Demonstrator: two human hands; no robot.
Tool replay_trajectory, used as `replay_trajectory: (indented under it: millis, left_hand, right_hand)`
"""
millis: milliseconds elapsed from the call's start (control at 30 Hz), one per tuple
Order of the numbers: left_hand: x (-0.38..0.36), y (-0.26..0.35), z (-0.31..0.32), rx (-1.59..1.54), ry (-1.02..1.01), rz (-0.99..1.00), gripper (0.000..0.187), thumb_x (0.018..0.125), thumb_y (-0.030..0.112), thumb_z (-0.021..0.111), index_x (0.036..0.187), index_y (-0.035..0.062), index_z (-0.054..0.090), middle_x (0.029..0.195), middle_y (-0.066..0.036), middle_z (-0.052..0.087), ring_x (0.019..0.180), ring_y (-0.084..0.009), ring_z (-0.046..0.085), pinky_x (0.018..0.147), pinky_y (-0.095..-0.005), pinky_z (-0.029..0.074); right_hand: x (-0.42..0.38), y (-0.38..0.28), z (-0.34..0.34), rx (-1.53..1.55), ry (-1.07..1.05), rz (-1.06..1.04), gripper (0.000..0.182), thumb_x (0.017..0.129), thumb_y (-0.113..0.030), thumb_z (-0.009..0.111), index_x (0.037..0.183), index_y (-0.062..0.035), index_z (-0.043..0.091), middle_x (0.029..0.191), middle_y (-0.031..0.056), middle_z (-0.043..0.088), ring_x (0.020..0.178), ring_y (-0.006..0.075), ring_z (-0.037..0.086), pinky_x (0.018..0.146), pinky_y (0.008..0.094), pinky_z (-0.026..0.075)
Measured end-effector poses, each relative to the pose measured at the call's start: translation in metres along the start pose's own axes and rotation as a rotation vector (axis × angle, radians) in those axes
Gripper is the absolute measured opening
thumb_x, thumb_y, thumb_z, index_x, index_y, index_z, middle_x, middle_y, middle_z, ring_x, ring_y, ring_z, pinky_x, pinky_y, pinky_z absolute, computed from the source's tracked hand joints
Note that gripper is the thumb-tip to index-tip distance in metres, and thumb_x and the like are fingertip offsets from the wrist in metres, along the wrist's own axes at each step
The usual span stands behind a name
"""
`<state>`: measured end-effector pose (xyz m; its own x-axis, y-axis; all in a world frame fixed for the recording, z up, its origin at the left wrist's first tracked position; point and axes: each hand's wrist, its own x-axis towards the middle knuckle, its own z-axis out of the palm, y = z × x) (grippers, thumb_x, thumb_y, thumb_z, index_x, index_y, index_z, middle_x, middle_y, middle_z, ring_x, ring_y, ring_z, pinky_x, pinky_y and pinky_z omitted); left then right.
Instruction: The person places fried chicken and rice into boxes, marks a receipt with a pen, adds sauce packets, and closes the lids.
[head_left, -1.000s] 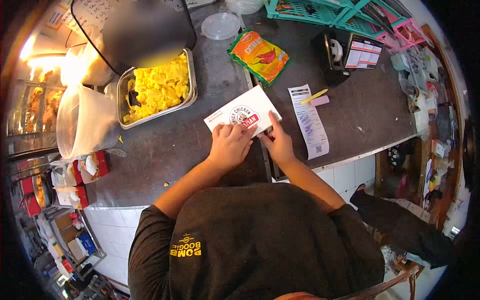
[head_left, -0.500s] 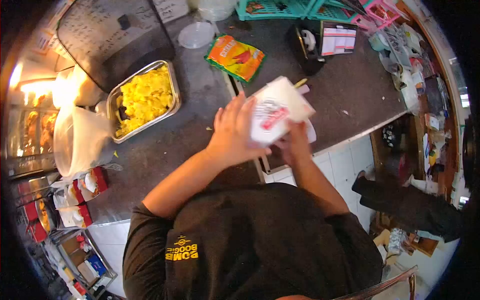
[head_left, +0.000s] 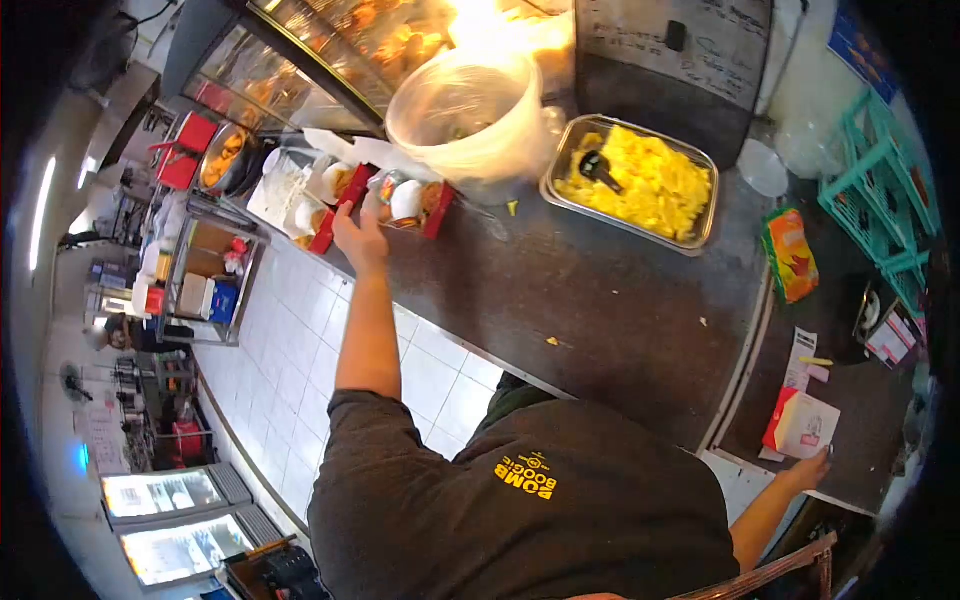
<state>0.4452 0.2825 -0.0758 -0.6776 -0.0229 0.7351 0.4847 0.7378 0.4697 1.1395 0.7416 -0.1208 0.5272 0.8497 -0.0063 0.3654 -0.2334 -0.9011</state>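
My left hand (head_left: pixel 358 236) stretches far left across the dark counter (head_left: pixel 600 300). Its fingers are spread against a red-edged food box (head_left: pixel 352 187) in a row of open boxes with rice and chicken (head_left: pixel 410 203). Whether it grips the box is unclear. My right hand (head_left: pixel 812 464) is low at the right, on the bottom corner of a white and red paper chicken box (head_left: pixel 805 424) that rests on the counter there.
A clear plastic tub (head_left: pixel 470 118) and a metal tray of yellow food with a black scoop (head_left: pixel 640 182) stand behind the boxes. Right of them lie an orange-green sauce packet (head_left: pixel 790 255), a receipt (head_left: pixel 800 360) and teal baskets (head_left: pixel 880 190). A heated display case (head_left: pixel 330 50) runs along the back.
My view swung left. The paper box left both hands' raised hold and now sits on the counter under my right hand. My left hand let go and reached out to the row of food boxes.
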Motion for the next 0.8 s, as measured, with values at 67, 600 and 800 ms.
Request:
replay_trajectory:
  millis: [67,600,800]
  left_hand:
    - [0.028,-0.067,0.011,-0.018,-0.199,-0.272,0.043,0.083,0.025,0.057,0.114,-0.0047,0.053,0.115,-0.023,0.055,0.107,-0.0327,0.053,0.092,-0.0377,0.04]
    - [0.005,-0.155,0.039,-0.414,-0.903,-0.235,0.033,0.089,0.02,0.053,0.118,0.0058,0.056,0.1,-0.011,0.065,0.091,-0.0202,0.062,0.082,-0.0316,0.046]
    - [-0.026,-0.125,0.007,-0.682,-1.136,-0.388,0.032,0.086,0.014,0.056,0.115,0.0001,0.051,0.103,-0.015,0.062,0.092,-0.0205,0.062,0.081,-0.0312,0.047]
  right_hand:
    - [-0.034,-0.032,0.02,0.018,0.009,-0.28,0.041,0.088,-0.023,0.054,0.12,0.0018,0.049,0.114,0.017,0.055,0.101,0.0256,0.054,0.087,0.0377,0.043]
    - [-0.533,-0.133,0.256,0.046,-1.482,-0.609,0.033,0.082,-0.014,0.064,0.111,-0.0015,0.056,0.11,0.0123,0.053,0.094,0.0212,0.056,0.079,0.031,0.047]
    - [-0.568,-0.124,0.239,-0.149,-1.283,-0.744,0.024,0.081,-0.016,0.066,0.098,-0.0008,0.057,0.093,0.0118,0.055,0.079,0.0202,0.058,0.068,0.0303,0.047]
